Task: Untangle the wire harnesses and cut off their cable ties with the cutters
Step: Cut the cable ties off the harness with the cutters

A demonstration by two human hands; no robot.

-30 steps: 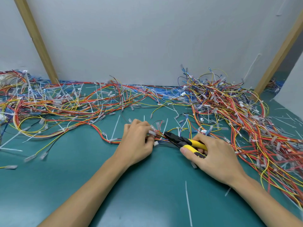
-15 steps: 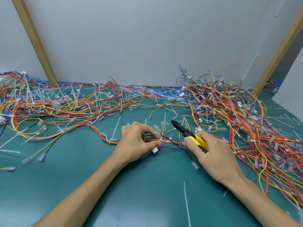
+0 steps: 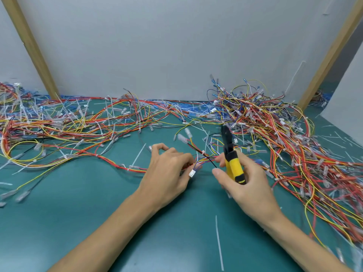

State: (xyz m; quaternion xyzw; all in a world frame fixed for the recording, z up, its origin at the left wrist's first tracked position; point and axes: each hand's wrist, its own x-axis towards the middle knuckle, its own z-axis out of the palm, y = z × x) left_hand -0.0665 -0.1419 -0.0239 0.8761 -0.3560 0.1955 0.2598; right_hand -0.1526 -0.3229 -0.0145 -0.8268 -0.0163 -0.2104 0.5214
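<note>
My left hand [image 3: 169, 173] pinches a small wire harness [image 3: 198, 154] of red, yellow and black wires near its white connector [image 3: 192, 173], just above the green mat. My right hand [image 3: 243, 177] grips the yellow-handled cutters [image 3: 230, 154], which stand nearly upright with the black jaws pointing away from me, clear of the harness. The fingertips of my right hand lie close to the harness wires. A white cable tie [image 3: 202, 153] sits on the harness between my hands.
Tangled harness piles cover the mat on the left [image 3: 59, 126] and the right [image 3: 284, 134]. Cut cable ties lie scattered, one long one [image 3: 219, 242] near me. Grey wall panels and wooden posts [image 3: 31, 48] close the back.
My right hand has swung the cutters from lying flat with jaws at the harness to nearly upright, jaws lifted away. My left hand shifted slightly right, still holding the harness.
</note>
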